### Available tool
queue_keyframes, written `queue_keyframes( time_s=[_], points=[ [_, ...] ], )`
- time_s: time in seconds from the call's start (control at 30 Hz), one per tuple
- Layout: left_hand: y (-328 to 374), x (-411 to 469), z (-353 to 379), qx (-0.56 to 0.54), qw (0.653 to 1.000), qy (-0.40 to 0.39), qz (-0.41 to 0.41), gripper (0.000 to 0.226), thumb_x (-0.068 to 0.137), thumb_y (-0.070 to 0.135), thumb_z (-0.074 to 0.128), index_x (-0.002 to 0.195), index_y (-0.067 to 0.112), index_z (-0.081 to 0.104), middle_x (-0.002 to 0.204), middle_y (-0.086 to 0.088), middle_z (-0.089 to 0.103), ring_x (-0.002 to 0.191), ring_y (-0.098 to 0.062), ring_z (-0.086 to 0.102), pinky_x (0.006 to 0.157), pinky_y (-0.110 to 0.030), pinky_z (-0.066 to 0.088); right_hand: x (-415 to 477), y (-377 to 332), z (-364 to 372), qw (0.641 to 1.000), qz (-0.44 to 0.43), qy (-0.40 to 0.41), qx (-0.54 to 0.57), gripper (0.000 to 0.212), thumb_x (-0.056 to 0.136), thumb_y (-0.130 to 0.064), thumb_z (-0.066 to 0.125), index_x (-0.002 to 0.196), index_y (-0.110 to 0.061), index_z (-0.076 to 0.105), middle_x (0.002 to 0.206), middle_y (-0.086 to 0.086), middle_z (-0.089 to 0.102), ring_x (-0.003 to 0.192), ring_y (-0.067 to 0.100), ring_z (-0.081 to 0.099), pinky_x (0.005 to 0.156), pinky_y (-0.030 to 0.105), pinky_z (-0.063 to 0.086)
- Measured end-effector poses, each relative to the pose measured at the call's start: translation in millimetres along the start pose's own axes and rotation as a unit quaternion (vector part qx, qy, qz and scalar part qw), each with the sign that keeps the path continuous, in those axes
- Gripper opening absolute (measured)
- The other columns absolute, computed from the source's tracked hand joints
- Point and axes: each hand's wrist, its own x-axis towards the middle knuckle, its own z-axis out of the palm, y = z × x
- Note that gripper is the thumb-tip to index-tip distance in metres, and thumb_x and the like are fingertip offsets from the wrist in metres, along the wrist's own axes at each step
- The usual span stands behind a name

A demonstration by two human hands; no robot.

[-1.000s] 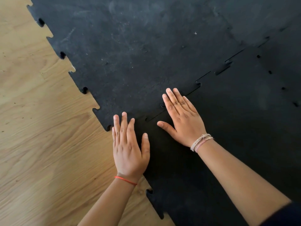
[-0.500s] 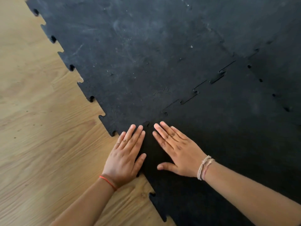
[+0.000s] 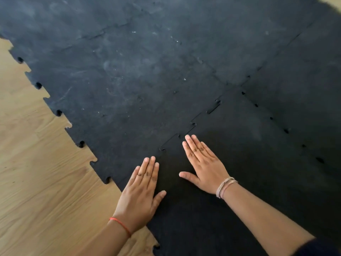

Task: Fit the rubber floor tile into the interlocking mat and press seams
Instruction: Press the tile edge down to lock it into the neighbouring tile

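A dark rubber floor tile (image 3: pixel 239 172) lies at the near right, its toothed edge meeting the dusty black interlocking mat (image 3: pixel 129 80). The seam (image 3: pixel 193 124) between them runs diagonally; some teeth near it show small gaps. My left hand (image 3: pixel 142 193) lies flat, fingers together, across the near end of that seam at the mat's corner. My right hand (image 3: pixel 204 165) rests palm down on the tile, fingertips just short of the seam. Neither hand holds anything.
Light wooden floor (image 3: pixel 40 182) fills the left and near side. The mat's free edge (image 3: pixel 59 112) has puzzle teeth running diagonally. A second seam (image 3: pixel 271 118) with small holes runs along the tile's right side.
The view has pulled back and tilted up, showing more mat. My right hand has slid further along the seam, away from my left; both stay flat on the rubber.
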Motion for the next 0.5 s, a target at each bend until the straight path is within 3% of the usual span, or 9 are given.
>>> queue_keyframes(
  time_s=[0.17, 0.3, 0.43, 0.5],
  points=[
    [-3, 10, 4, 0.016, 0.999, -0.007, 0.029, 0.067, 0.093, 0.048, 0.01, 0.137, 0.001, 0.03, 0.146, -0.015, 0.026, 0.138, -0.021, 0.002, 0.11, -0.033, 0.004, 8, 13, -7, 0.996, -0.055, -0.066, -0.008, 0.085, 0.083, -0.071, 0.012, 0.138, -0.016, -0.023, 0.15, 0.002, -0.027, 0.136, 0.017, -0.028, 0.11, 0.03, -0.014],
    [0, 11, -2, 0.008, 1.0, -0.015, 0.013, 0.069, 0.094, 0.05, 0.01, 0.135, 0.0, 0.034, 0.144, -0.016, 0.032, 0.138, -0.022, 0.007, 0.108, -0.033, 0.006, 22, 23, -33, 0.987, -0.07, -0.147, 0.013, 0.084, 0.087, -0.066, 0.024, 0.145, -0.016, -0.012, 0.155, 0.001, -0.018, 0.142, 0.014, -0.016, 0.113, 0.03, -0.004],
    [6, 36, -7, 0.031, 0.998, -0.003, 0.046, 0.065, 0.091, 0.048, 0.021, 0.131, 0.001, 0.044, 0.139, -0.016, 0.042, 0.13, -0.03, 0.034, 0.107, -0.031, 0.007, -2, 20, -11, 0.998, -0.051, -0.036, 0.024, 0.077, 0.091, -0.06, 0.022, 0.146, -0.013, -0.004, 0.153, 0.002, -0.015, 0.142, 0.018, -0.014, 0.118, 0.035, 0.001],
    [14, 56, -10, 0.033, 0.998, 0.006, 0.052, 0.064, 0.089, 0.046, 0.026, 0.13, 0.001, 0.045, 0.139, -0.016, 0.043, 0.127, -0.031, 0.037, 0.107, -0.032, 0.006, -16, 16, 1, 0.999, 0.027, 0.006, 0.018, 0.076, 0.09, -0.061, 0.019, 0.145, -0.009, 0.013, 0.154, 0.007, 0.004, 0.143, 0.022, 0.006, 0.115, 0.043, 0.017]
  ],
)
